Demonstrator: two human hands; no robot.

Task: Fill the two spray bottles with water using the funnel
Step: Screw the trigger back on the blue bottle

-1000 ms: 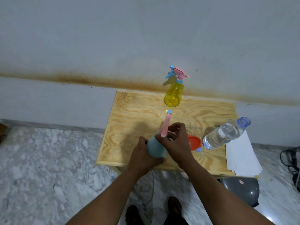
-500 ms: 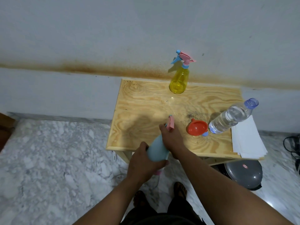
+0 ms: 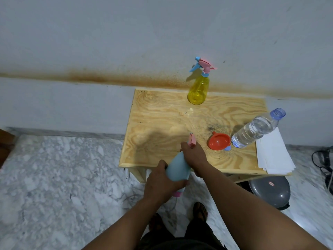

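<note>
I hold a light-blue spray bottle [image 3: 177, 168] tilted over the near edge of the wooden table [image 3: 162, 123]. My left hand [image 3: 160, 184] wraps its body near the pink base. My right hand [image 3: 193, 154] is closed around its neck and pink spray head [image 3: 191, 138]. A yellow spray bottle [image 3: 198, 91] with a pink and blue head stands upright at the table's back edge. A red funnel [image 3: 219, 141] lies on the table to the right of my hands. Beside it stands a clear water bottle [image 3: 255, 131], open at the top, with a small blue cap [image 3: 228, 148] at its foot.
White sheets of paper [image 3: 272, 154] lie on the table's right end, overhanging the edge. A grey round lid or pan [image 3: 270, 190] sits on the marble floor under the right corner. Black cables [image 3: 324, 159] lie at far right. The wall is right behind the table.
Both hands have drawn the blue bottle from the tabletop back toward me, past the near edge, and tilted it. The view has shifted, so the table sits further right.
</note>
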